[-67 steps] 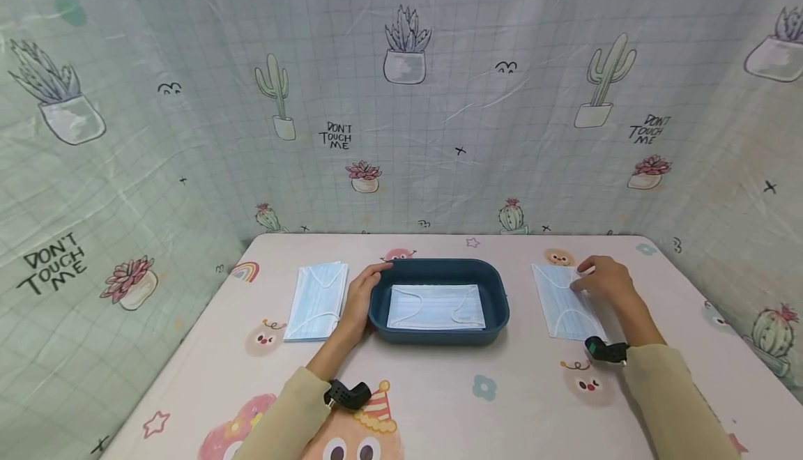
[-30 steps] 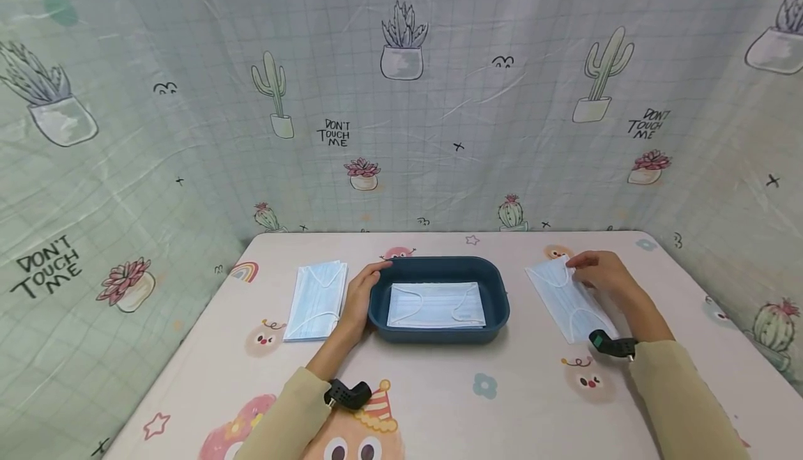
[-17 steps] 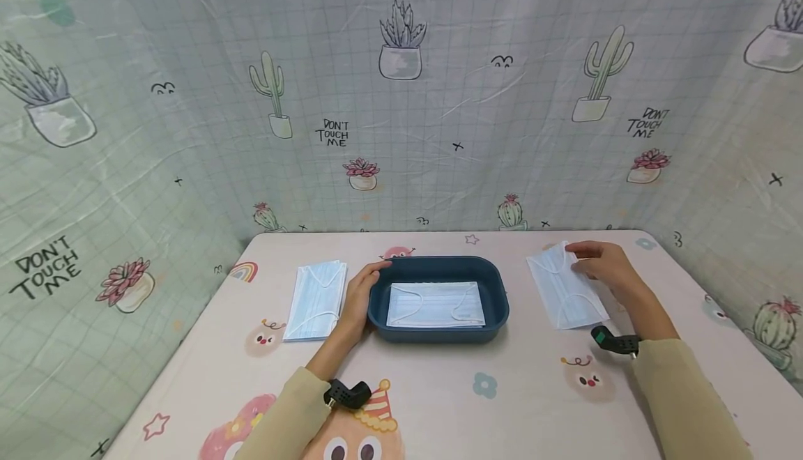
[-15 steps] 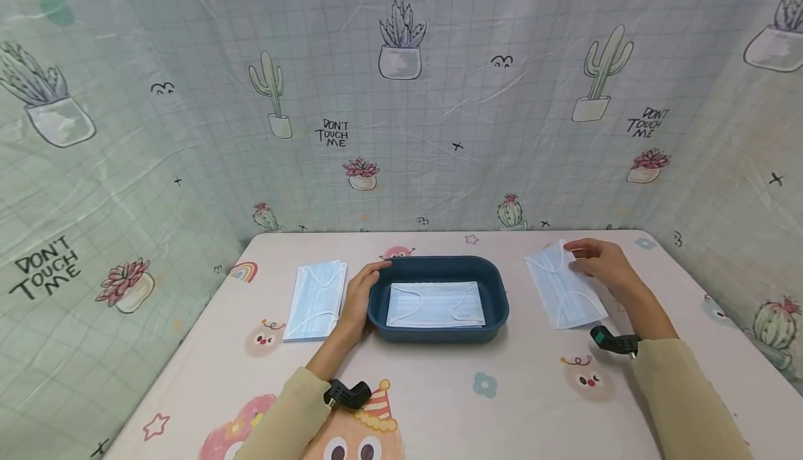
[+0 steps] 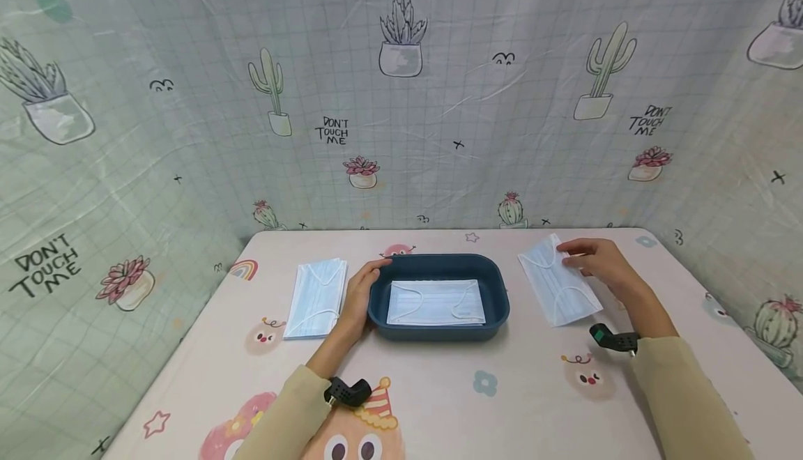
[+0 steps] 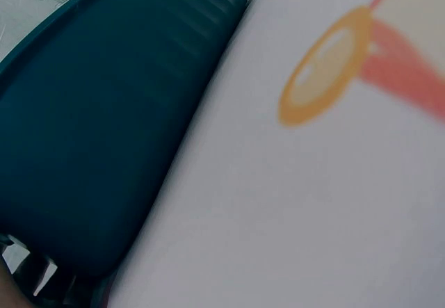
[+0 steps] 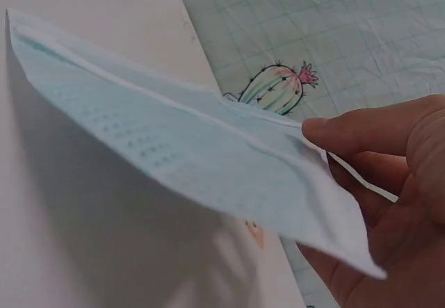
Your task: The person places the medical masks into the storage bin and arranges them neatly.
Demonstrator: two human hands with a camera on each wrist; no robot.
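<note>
A light-blue face mask (image 5: pixel 557 284) hangs tilted just over the right side of the table, its ear loops showing. My right hand (image 5: pixel 599 262) pinches it near its upper right edge; the right wrist view shows thumb and fingers (image 7: pixel 368 128) on one end of the mask (image 7: pixel 160 124). My left hand (image 5: pixel 359 297) curves round the left end of a dark blue plastic bin (image 5: pixel 439 334), fingertips at the back left corner of its rim. In the left wrist view the bin (image 6: pixel 104 127) covers most of the hand. Flat inside the bin lie masks (image 5: pixel 436 302).
Left of the bin, a stack of face masks (image 5: pixel 316 298) lies beside my left hand. Cartoon figures decorate the pale table cover (image 5: pixel 483 425). A patterned curtain (image 5: pixel 401 118) with cactus drawings hangs behind the table and along both sides.
My right hand has lifted the mask off the table, tilting it and shifting it slightly left and back. My left hand and the bin have stayed put.
</note>
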